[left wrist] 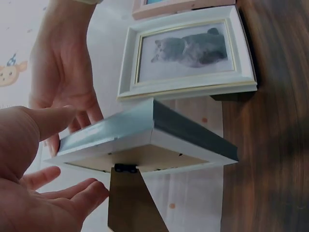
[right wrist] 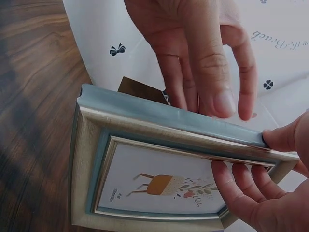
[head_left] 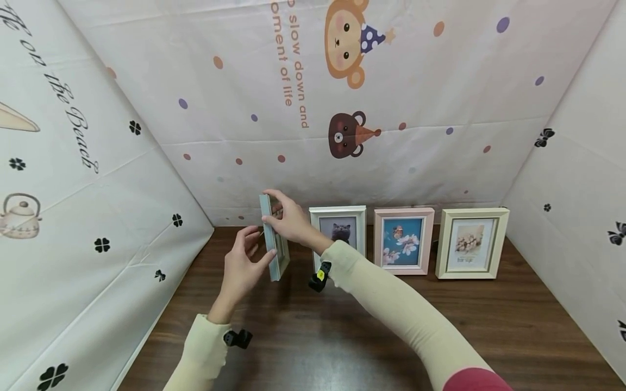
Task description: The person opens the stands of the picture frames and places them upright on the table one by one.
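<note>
A light blue photo frame (head_left: 270, 239) stands edge-on at the left of the row of frames. My right hand (head_left: 290, 220) pinches it near the top, thumb on the blue side edge and fingers across the front. In the right wrist view, the frame (right wrist: 87, 159) has a gold inner border around an illustrated print. On its back a brown support leg (left wrist: 130, 203) sticks out from a black hinge. My left hand (head_left: 242, 266) is behind the frame, thumb and fingers spread, with fingertips close by the support leg in the left wrist view.
To the right stand a white frame with a cat picture (head_left: 337, 210), a pink frame with blossoms (head_left: 426, 244) and a cream frame (head_left: 499, 244). Printed cloth walls (head_left: 415, 163) enclose the dark wooden table (head_left: 313, 336) at the back and both sides.
</note>
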Available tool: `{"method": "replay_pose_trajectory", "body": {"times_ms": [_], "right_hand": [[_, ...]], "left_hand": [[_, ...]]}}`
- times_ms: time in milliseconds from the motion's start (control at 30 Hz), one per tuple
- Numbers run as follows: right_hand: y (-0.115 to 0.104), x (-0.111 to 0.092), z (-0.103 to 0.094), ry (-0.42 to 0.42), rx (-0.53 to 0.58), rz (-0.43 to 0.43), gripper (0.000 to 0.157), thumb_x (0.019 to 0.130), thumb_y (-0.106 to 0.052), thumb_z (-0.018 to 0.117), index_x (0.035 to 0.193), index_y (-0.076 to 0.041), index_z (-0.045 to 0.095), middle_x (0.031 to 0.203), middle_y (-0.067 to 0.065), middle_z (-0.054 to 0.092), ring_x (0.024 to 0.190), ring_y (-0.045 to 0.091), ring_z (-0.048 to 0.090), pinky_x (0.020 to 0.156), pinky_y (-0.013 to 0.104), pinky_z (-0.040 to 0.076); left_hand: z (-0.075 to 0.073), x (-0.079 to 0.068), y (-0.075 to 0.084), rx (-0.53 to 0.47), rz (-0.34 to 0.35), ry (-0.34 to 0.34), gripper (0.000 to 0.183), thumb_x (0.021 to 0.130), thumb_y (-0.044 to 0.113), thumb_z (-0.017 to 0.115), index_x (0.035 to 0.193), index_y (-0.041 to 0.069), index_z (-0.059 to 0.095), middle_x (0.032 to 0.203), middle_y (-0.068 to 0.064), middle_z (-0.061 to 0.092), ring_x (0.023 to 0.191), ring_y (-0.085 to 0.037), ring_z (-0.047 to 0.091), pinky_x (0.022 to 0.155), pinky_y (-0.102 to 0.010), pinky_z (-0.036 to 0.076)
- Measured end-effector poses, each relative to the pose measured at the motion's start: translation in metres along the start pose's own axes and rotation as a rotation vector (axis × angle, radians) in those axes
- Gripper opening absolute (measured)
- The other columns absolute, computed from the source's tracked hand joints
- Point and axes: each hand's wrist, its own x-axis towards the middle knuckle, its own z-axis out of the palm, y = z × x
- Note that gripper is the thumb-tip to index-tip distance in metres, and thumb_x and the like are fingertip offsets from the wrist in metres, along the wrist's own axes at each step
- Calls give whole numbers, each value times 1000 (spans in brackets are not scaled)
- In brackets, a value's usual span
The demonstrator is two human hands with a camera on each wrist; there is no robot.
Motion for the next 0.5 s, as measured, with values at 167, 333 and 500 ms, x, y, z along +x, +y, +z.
{"method": "replay_pose_trajectory", "body": {"times_ms": [167,333,500], "right_hand": [[-1,-1,3,8,-19,12,63,100,-18,69,156,-26,41,120,9,63,97,22,67,73,34,58],[-4,0,4,16,-26,8,63,101,-18,68,156,-26,40,120,10,62,97,22,67,73,33,58],[-7,0,7,15,-12,-15,63,101,-17,68,156,-24,40,119,10,62,92,20,67,71,31,58]], "left_hand": [[4,-3,3,-15,-31,-22,71,91,11,80,150,9,42,140,-22,59,130,-35,58,99,-41,53],[7,-4,4,21,-101,-86,75,93,18,79,154,11,38,136,-23,62,124,-36,63,90,-42,58],[9,-4,2,87,-180,-137,80,94,24,78,157,9,33,134,-27,62,117,-39,66,88,-50,59]]}}
